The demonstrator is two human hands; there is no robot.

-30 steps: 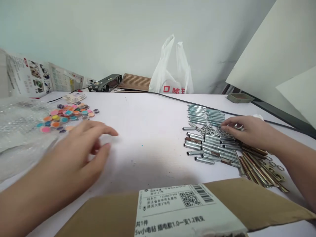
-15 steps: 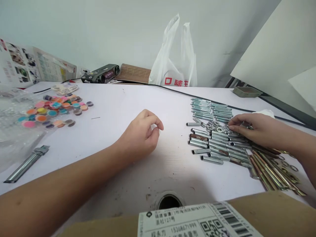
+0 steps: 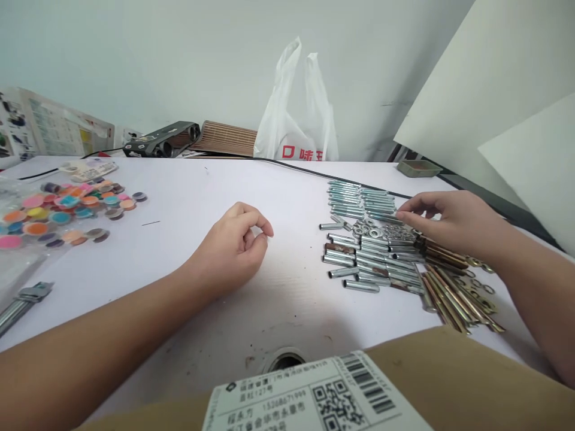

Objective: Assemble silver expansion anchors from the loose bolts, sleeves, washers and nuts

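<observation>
My left hand rests on the white table with its fingers curled and the thumb near the forefinger; whether it holds anything small is hidden. My right hand is at the right end of the silver pointed rods, thumb and forefinger close together at a rod's end. Below the rods lie silver washers and short silver tubes. Brass-coloured rods fan out at the lower right, with brass-coloured rings beside them.
Colourful round pots and plastic wrapping lie at the left, near a metal bolt. A labelled cardboard box fills the near edge, by a table hole. Behind are a white bag, a black cable and a small tray.
The view has shifted to the right. My right hand has moved from the washers up to the right end of the silver rods. My left hand keeps its curled pose.
</observation>
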